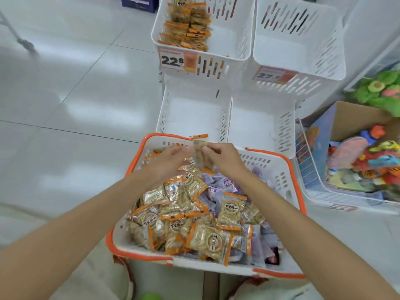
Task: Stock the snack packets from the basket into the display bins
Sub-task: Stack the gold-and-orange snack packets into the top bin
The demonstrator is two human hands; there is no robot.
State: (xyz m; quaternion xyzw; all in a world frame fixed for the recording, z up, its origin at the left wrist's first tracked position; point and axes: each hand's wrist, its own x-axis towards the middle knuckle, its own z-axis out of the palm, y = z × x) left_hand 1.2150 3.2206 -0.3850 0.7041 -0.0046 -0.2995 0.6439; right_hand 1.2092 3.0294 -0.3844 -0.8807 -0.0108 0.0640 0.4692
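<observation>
Over the basket [279,167] of snack packets [194,213], right hand [223,158] pinches one packet [200,153] upright; left hand [171,158] blurred, grip unclear

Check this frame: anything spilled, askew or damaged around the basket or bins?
Nothing stands out. The packets lie jumbled in the basket, orange and purple mixed, none seen outside it. The right hand pinches one packet. The stocked bin holds a tidy stack.

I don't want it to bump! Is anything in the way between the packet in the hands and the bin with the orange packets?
Nothing visible blocks it. The right hand pinches the packet over the far rim of the basket. Ahead lie only an empty lower bin and the front wall of the stocked bin, to lift over.
</observation>
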